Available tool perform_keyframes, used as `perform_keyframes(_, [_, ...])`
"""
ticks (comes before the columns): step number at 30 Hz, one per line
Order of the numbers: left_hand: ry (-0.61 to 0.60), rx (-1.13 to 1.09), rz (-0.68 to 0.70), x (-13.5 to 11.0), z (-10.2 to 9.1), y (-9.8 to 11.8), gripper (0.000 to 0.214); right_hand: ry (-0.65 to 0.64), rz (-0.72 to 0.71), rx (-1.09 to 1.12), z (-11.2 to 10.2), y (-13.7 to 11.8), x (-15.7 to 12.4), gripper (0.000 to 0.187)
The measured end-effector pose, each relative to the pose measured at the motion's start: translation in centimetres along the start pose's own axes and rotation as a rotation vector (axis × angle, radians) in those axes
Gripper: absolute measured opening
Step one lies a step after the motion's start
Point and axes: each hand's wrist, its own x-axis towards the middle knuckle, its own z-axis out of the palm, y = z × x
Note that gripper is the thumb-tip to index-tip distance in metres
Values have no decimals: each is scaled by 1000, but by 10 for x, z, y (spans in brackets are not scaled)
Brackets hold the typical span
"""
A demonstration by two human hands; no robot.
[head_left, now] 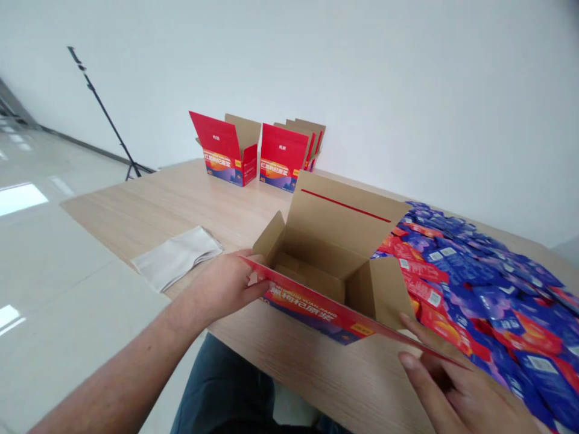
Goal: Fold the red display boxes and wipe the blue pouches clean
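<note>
An open cardboard box (316,310), red and blue outside and plain brown inside, stands in front of me on the table. Its back flap, with a red strip, rises upright, and the side flaps spread outward. No contents show in the visible part of its inside. My left hand (233,283) grips the front left corner, thumb on the outer face and fingers at the edge. At the right end of the front flap, my right hand (456,374) has a finger over the flap and the thumb in front of it. Some right fingers are partly hidden.
Red and blue sachets (479,289) lie in a wide heap on the right. Several similar open boxes (283,157) stand at the back by the wall. A folded pale cloth (178,256) lies on the wooden table (149,205). A black stand (106,114) is beyond it.
</note>
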Motion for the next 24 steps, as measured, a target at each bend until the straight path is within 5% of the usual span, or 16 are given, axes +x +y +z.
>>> perform_keyframes(8, [57,-183,37,51,-4,-52,20,-157,-56,-28,81,9,86,45])
perform_keyframes(12, [348,-359,-83,80,11,-105,53,-66,-63,-21,129,15,154,28])
perform_keyframes(15, [587,-229,-363,87,28,-143,42,-71,-62,-31,158,10,205,26])
perform_keyframes(18, [502,-86,-528,86,44,-166,27,-79,-57,-45,184,3,251,25])
perform_keyframes(24, [354,-9,-477,91,55,-173,24,-68,-17,-73,230,-8,321,27])
